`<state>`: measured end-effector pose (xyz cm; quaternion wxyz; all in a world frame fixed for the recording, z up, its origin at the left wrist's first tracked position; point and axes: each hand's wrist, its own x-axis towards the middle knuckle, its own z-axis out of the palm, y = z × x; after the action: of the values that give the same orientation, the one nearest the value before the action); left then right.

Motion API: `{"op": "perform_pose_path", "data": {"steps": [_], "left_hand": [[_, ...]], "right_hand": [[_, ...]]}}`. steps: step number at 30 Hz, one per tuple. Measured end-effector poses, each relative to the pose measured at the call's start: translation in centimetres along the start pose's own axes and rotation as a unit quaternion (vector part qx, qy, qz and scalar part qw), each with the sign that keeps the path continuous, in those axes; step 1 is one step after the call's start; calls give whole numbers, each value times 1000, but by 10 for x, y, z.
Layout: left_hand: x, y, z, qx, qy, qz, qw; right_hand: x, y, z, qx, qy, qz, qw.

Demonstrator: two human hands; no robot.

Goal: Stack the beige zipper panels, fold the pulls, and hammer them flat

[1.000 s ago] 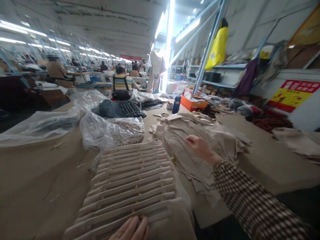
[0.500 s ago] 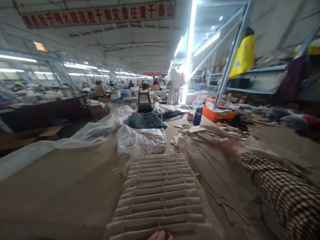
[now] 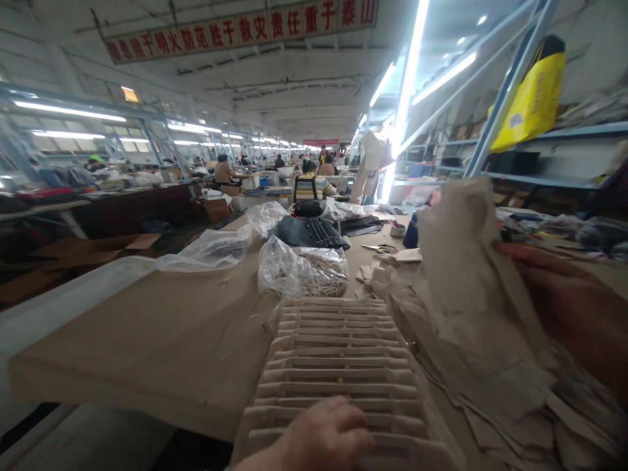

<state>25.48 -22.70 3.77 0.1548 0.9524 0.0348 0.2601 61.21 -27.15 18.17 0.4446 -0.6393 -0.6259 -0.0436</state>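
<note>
A row of overlapping beige fabric strips point(image 3: 341, 356) with small gold-coloured bits down its middle lies in front of me. My left hand point(image 3: 326, 435) rests on the near strips with its fingers curled; what they grip, if anything, is hidden. On the right, my right hand point(image 3: 564, 307), smeared by motion, holds up a beige fabric piece point(image 3: 461, 255) by its right side. Under and beside this piece spreads a loose pile of beige fabric pieces point(image 3: 490, 432).
Beyond the strips sit a clear plastic bag point(image 3: 301, 268) of small beige parts and dark folded fabric point(image 3: 309, 232). Scissors point(image 3: 380, 248), a small cup point(image 3: 397, 229) and a blue bottle point(image 3: 411, 232) stand farther right. Clear plastic sheeting point(image 3: 206, 248) runs along the left edge.
My right hand has come nearer from the pile and lifted a beige fabric piece. My left hand has moved up onto the strips. The view has swung left.
</note>
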Motion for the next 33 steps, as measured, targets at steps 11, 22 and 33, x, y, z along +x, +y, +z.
{"op": "perform_pose_path", "data": {"steps": [11, 22, 33], "left_hand": [[72, 81, -139, 206, 16, -100, 973], [-29, 41, -86, -46, -237, -379, 893], [-36, 20, -20, 152, -328, -364, 859]], "right_hand": [[-35, -140, 60, -153, -226, -346, 898], [-143, -85, 68, 32, -468, -4, 883], [-184, -30, 123, -167, -460, -75, 869]]}}
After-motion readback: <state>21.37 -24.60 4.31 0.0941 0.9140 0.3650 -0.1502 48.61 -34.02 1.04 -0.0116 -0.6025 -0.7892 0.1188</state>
